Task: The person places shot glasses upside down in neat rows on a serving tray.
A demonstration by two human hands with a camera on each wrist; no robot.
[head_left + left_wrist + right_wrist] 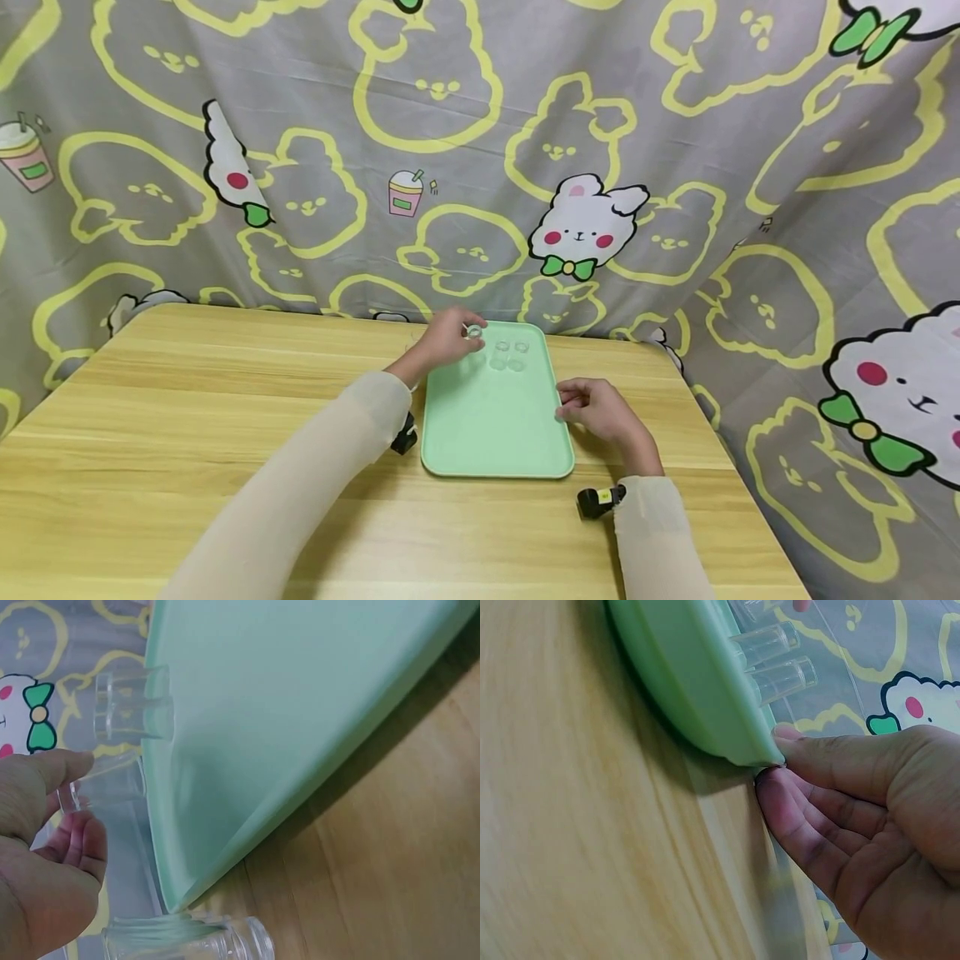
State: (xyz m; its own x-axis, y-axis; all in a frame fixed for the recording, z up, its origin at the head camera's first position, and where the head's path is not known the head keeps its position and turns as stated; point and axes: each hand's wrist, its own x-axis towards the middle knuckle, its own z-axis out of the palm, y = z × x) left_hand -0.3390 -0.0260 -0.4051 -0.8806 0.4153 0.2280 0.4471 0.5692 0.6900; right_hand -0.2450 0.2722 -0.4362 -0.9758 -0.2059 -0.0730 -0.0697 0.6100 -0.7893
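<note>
A pale green tray (495, 425) lies on the wooden table. At its far left corner my left hand (448, 337) holds a small clear glass (109, 784) between thumb and fingers, upright over the tray. Two other clear glasses (512, 354) stand side by side on the tray, just right of that one. My right hand (600, 408) pinches the tray's right rim, thumb on top and fingers beneath, as the right wrist view (855, 817) shows.
More clear glassware (187, 937) stands on the table beside the tray's left edge, mostly hidden by the left hand in the head view. A patterned grey curtain (465, 183) hangs behind the table (225, 400). Black wrist devices (597, 502) are worn on both arms.
</note>
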